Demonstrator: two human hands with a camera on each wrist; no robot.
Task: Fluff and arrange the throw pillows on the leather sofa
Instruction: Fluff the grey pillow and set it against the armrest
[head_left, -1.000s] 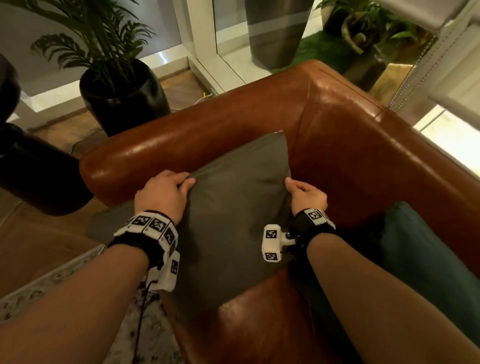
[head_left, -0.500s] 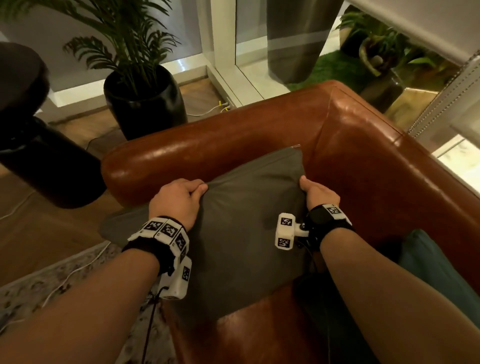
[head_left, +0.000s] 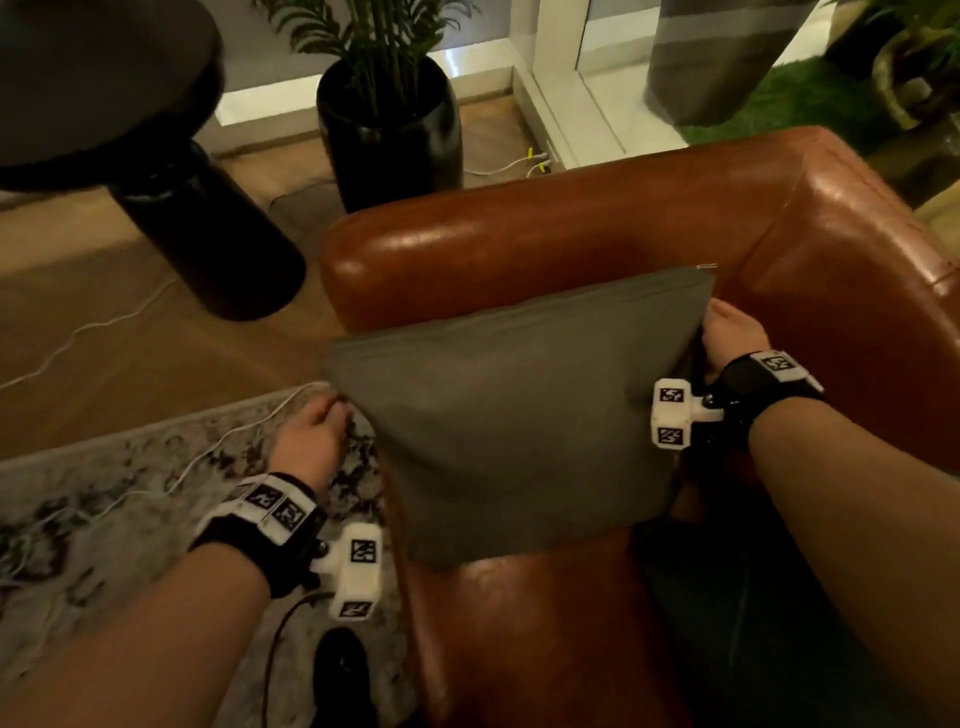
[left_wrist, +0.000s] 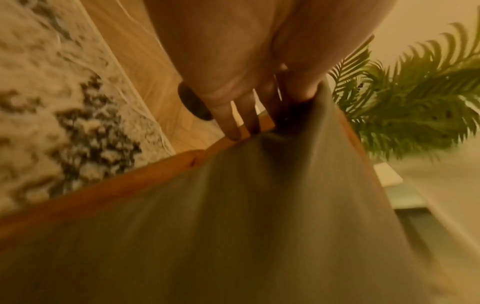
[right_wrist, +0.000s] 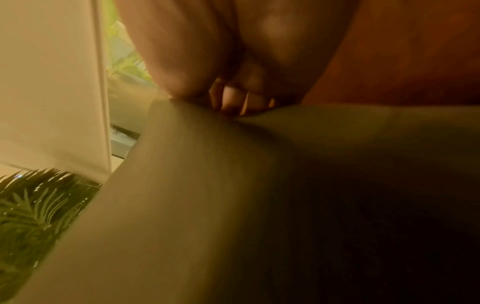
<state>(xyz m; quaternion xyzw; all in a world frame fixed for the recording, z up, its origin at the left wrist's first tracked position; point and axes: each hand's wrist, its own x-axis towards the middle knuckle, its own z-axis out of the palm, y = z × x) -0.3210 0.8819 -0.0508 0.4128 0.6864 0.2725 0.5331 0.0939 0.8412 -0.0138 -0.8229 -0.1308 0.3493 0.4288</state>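
A grey throw pillow (head_left: 509, 426) stands tilted in the corner of the brown leather sofa (head_left: 519, 244), its top leaning toward the armrest. My left hand (head_left: 314, 436) grips its left corner, out past the sofa's front edge above the rug. In the left wrist view the fingers (left_wrist: 233, 123) curl behind the pillow (left_wrist: 259, 226). My right hand (head_left: 730, 338) pinches the right edge, between pillow and sofa back. The right wrist view shows the thumb and fingers of that hand (right_wrist: 213, 98) closed on the fabric (right_wrist: 233, 205).
A black planter with a palm (head_left: 389, 124) stands behind the armrest, and a black round side table (head_left: 156, 208) to its left. White cables (head_left: 104, 322) run over the wood floor and patterned rug (head_left: 104, 493). A dark cushion (head_left: 727, 597) lies under my right forearm.
My left hand has slid from the pillow's top down and left to its left corner. The pillow now stands spread out between both hands. The right hand kept its hold.
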